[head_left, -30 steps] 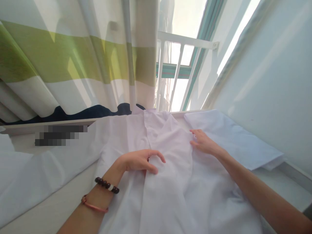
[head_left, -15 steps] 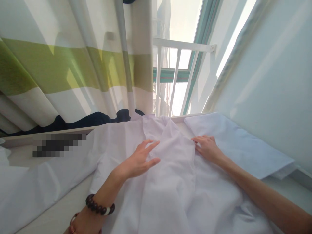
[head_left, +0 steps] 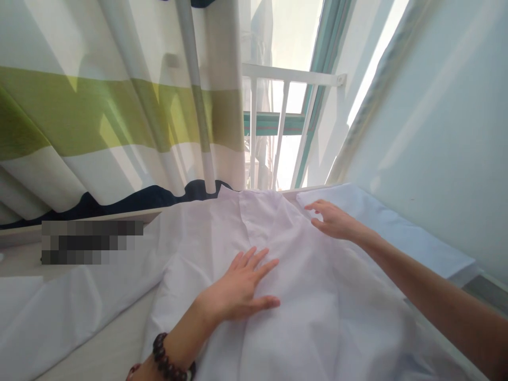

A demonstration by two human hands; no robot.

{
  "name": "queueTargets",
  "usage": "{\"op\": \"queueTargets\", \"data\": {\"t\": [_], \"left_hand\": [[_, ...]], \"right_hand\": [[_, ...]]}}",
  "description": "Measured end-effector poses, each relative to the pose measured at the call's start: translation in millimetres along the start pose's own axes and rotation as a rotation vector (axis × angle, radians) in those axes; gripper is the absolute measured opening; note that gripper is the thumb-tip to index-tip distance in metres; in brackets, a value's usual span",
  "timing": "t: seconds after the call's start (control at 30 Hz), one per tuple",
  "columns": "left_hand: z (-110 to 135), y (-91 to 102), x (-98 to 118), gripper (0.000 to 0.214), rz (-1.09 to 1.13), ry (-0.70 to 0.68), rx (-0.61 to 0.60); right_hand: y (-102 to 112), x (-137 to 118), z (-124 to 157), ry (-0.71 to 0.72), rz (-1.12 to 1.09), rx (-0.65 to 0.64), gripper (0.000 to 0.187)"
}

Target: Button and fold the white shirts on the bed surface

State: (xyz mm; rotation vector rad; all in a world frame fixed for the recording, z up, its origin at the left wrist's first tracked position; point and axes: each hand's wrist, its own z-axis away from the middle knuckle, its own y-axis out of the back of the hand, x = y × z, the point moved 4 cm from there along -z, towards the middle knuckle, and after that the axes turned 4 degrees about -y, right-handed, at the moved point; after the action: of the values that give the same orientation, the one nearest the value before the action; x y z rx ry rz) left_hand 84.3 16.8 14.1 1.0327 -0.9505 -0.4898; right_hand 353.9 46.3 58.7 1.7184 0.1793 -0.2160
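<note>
Shirt (head_left: 301, 296), white, lies spread flat on the table (head_left: 103, 349) straight in front of the person, under both hands. Its long axis runs away from the person toward the window (head_left: 286, 132), collar end at the far edge, with the button placket running up its middle. Left hand (head_left: 242, 288) lies open, palm down, fingers spread, pressed on the cloth near the middle of the shirt, just left of the placket. Right hand (head_left: 333, 219) reaches further, open with fingers slightly curled, resting on the far right shoulder area near the collar, gripping nothing. So the left hand is nearer the body, the right nearer the collar end. A sleeve (head_left: 79, 301) trails off left. Folded white cloth (head_left: 397, 233) lies beside the right hand against the wall (head_left: 436, 132). A striped curtain (head_left: 99, 106) hangs behind.
</note>
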Motion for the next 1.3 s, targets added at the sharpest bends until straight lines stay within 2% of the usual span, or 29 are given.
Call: {"op": "queueTargets", "data": {"t": [0.13, 0.2, 0.3, 0.43, 0.53, 0.6, 0.67, 0.77, 0.83, 0.93, 1.03, 1.1, 1.17, 1.23, 1.3], "left_hand": [[-7, 0.3, -20, 0.058, -0.063, 0.028, 0.23], [-10, -3.9, -28, 0.056, -0.097, 0.035, 0.297], [-12, -9.1, -32, 0.055, -0.126, 0.032, 0.34], [-11, -11.1, -31, 0.054, -0.12, 0.044, 0.324], [-8, -7.3, -33, 0.053, -0.073, 0.053, 0.286], [-9, 1.1, -36, 0.051, -0.016, 0.065, 0.25], [-15, 15.6, -39, 0.048, 0.02, 0.064, 0.202], [-41, 46.4, -41, 0.038, -0.011, 0.049, 0.147], [-69, 68.9, -42, 0.037, -0.079, 0.045, 0.182], [-117, 93.7, -40, 0.059, -0.256, -0.028, 0.256], [-156, 102.9, -41, 0.071, -0.383, -0.112, 0.284], [-173, 105.1, -42, 0.062, -0.429, -0.151, 0.312], [-184, 108.1, -45, 0.043, -0.448, -0.159, 0.364], [-192, 113.7, -49, 0.03, -0.44, -0.13, 0.431], [-198, 121.6, -55, 0.025, -0.415, -0.079, 0.516]], "right_hand": [[-7, -36, -46, -0.059, 0.005, 0.017, 0.032], [-14, -41, -68, -0.12, 0.012, -0.013, 0.039], [-24, -41, -91, -0.204, 0.026, -0.074, 0.049], [-21, -45, -102, -0.178, 0.004, -0.099, 0.036], [-7, -42, -90, -0.109, -0.06, -0.095, 0.039], [0, -30, -71, -0.079, -0.096, -0.102, 0.031], [3, -12, -46, -0.066, -0.112, -0.102, 0.022], [-1, 15, -9, -0.022, -0.124, -0.068, 0.028], [-6, 28, 11, 0.021, -0.131, -0.036, 0.037], [-15, 34, 29, 0.099, -0.12, -0.011, 0.046], [-23, 31, 36, 0.106, -0.045, 0.055, 0.036], [-27, 30, 37, 0.084, 0.005, 0.131, 0.02], [-29, 29, 37, 0.103, 0.019, 0.221, 0.01], [-28, 33, 39, 0.133, -0.013, 0.334, 0.011], [-24, 41, 42, 0.119, -0.075, 0.455, 0.015]]}}
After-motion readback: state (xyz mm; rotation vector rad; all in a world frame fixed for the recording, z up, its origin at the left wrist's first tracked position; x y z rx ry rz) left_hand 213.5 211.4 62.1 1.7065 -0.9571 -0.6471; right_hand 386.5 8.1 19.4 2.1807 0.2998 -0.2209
